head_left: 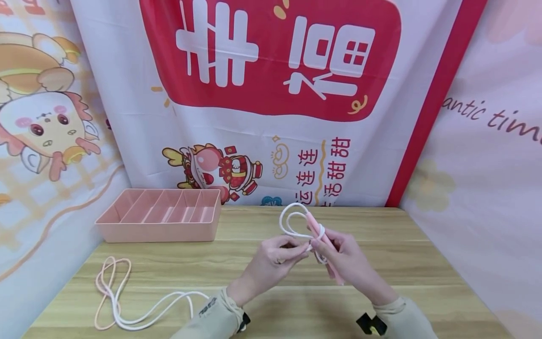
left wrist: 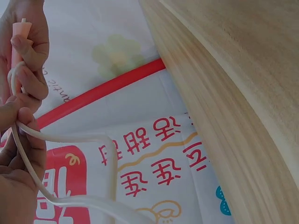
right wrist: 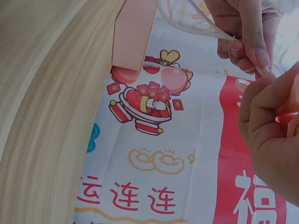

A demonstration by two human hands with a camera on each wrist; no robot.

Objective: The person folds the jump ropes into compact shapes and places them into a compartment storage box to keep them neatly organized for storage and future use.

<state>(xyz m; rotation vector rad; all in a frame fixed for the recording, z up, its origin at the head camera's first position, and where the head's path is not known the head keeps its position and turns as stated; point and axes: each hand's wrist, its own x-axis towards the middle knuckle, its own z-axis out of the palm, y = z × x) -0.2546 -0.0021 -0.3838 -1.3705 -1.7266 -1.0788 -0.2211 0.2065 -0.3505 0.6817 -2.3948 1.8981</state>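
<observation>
Two pink jump rope handles point(head_left: 314, 224) lie side by side in my right hand point(head_left: 351, 261), which grips them at a slant above the table. White cord point(head_left: 322, 231) goes around the handles, and its loops stand out past their upper ends. My left hand point(head_left: 273, 261) pinches the cord between thumb and fingers, right beside the right hand's thumb. In the left wrist view, one handle point(left wrist: 20, 31) shows its flared end, and a length of cord point(left wrist: 88, 201) trails from the left fingers. The right wrist view has both hands' fingertips close together, the handles mostly hidden.
A pink box point(head_left: 156, 232) with several compartments stands at the table's back left. In front of it, a loose rope point(head_left: 115, 306), part white and part pale pink, lies looped on the wooden table point(head_left: 237, 221). Printed cloth point(head_left: 271, 129) hangs behind.
</observation>
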